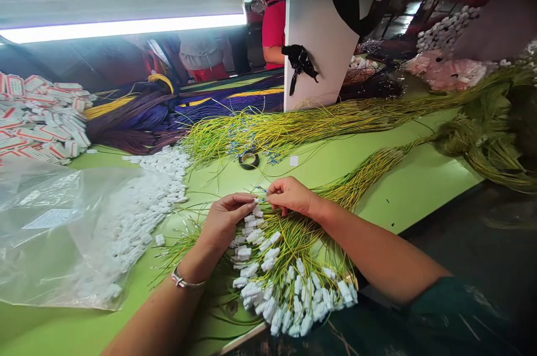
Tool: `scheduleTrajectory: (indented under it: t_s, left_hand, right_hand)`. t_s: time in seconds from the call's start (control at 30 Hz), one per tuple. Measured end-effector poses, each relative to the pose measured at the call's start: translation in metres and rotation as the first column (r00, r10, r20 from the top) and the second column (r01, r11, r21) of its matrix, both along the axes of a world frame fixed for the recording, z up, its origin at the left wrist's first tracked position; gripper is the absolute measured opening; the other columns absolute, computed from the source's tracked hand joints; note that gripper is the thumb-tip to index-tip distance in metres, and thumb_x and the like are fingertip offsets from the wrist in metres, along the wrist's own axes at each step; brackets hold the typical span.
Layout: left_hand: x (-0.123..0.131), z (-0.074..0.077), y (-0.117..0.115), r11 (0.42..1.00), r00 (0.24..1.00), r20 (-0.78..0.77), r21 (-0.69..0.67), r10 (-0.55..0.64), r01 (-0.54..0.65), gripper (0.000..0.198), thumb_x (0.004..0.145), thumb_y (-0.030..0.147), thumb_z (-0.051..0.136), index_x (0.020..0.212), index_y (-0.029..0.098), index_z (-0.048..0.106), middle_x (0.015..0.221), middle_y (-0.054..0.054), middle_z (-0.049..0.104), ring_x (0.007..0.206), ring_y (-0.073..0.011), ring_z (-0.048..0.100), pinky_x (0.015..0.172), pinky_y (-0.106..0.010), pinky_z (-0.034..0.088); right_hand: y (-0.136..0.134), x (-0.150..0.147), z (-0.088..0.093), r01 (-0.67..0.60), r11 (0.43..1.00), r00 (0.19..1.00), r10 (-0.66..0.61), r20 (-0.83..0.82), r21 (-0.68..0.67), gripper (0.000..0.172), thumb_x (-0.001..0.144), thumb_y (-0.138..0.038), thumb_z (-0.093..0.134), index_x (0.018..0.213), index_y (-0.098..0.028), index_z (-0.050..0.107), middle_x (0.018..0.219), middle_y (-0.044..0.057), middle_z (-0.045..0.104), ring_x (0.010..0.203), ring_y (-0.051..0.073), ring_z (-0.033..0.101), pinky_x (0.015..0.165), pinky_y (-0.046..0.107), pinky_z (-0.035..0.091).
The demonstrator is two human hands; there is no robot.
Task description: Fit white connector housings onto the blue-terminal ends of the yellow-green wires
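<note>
Between thumb and fingers, my left hand [229, 216] pinches a small white plastic connector housing [257, 200]. My right hand [291, 196] is closed on a thin yellow-green wire with a blue-marked end [260, 190], right beside that housing. Both hands almost meet over the table. Below them hangs a bundle of yellow-green wires [302, 233] whose ends carry several white connectors [268, 305], some at the table's front edge. Left of the bundle, loose bare wire ends [180, 244] fan out behind my left wrist. My fingers partly hide the wire and the housing.
A clear plastic bag [62, 255] spills white connectors [163, 171] on the left. Behind lie a roll of black tape [249, 160], more yellow-green wires [319, 123], purple wires [138, 121] and a heap of white-and-red pieces [37, 115]. An upright panel [314, 26] stands at the back.
</note>
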State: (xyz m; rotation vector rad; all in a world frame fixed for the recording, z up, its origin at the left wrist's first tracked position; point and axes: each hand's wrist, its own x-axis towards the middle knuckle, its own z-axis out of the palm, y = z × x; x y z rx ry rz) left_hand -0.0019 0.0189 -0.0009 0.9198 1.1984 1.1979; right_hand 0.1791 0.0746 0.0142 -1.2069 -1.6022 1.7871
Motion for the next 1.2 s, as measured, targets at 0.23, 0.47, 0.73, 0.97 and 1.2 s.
scheduleTrajectory:
  t_s: [0.23,0.47,0.73,0.97,1.2]
  left_hand:
    - [0.002,-0.001,-0.001,1.000,0.999,-0.046,-0.019,0.014,-0.015,0.023,0.058,0.027,0.082,0.076,0.016,0.072,0.076,-0.004,0.070,0.069,-0.0128,0.060,0.068,-0.023,0.048]
    - [0.009,0.003,-0.002,0.995,0.972,-0.231,0.097,0.039,-0.017,0.012,0.061,0.024,0.077,0.069,0.017,0.072,0.079,-0.005,0.070,0.077,-0.0162,0.062,0.077,-0.026,0.048]
    - [0.013,0.013,-0.008,0.983,0.968,-0.248,0.163,-0.046,0.089,0.005,0.064,0.023,0.073,0.067,0.018,0.072,0.073,-0.006,0.068,0.070,-0.0169,0.061,0.071,-0.029,0.049]
    - [-0.051,0.037,-0.009,0.925,0.806,-0.591,0.283,-0.039,0.253,0.014,0.077,0.027,0.061,0.079,0.022,0.074,0.089,-0.009,0.070,0.085,-0.0214,0.062,0.081,-0.033,0.047]
    - [-0.141,0.003,0.016,0.957,0.177,-0.949,0.278,0.262,0.077,0.020,0.074,0.026,0.055,0.080,0.020,0.073,0.082,-0.010,0.068,0.082,-0.0257,0.058,0.080,-0.036,0.043]
  right_hand:
    - [0.000,-0.003,-0.003,0.015,0.991,1.000,-0.018,0.020,0.132,0.002,0.063,-0.012,0.056,0.061,-0.012,0.057,0.046,-0.006,0.051,0.045,0.005,0.044,0.045,0.016,0.033]
    - [0.000,-0.007,-0.011,-0.005,0.985,0.998,-0.006,0.059,0.172,0.002,0.062,-0.015,0.056,0.061,-0.013,0.057,0.048,-0.008,0.045,0.046,0.004,0.035,0.044,0.017,0.026]
    - [0.000,-0.002,-0.007,0.009,0.983,1.000,-0.011,0.013,0.182,0.009,0.063,-0.021,0.060,0.063,-0.013,0.059,0.052,-0.003,0.056,0.048,0.006,0.043,0.045,0.018,0.030]
    - [0.002,0.000,-0.007,0.138,0.989,0.977,-0.146,-0.158,-0.058,0.029,0.063,-0.037,0.068,0.077,-0.013,0.057,0.059,0.000,0.062,0.035,0.002,0.028,0.032,0.018,0.018]
    - [0.000,-0.003,-0.011,0.166,0.986,0.972,-0.169,-0.160,-0.034,0.028,0.063,-0.036,0.068,0.075,-0.013,0.058,0.061,0.001,0.064,0.037,0.003,0.035,0.033,0.017,0.028]
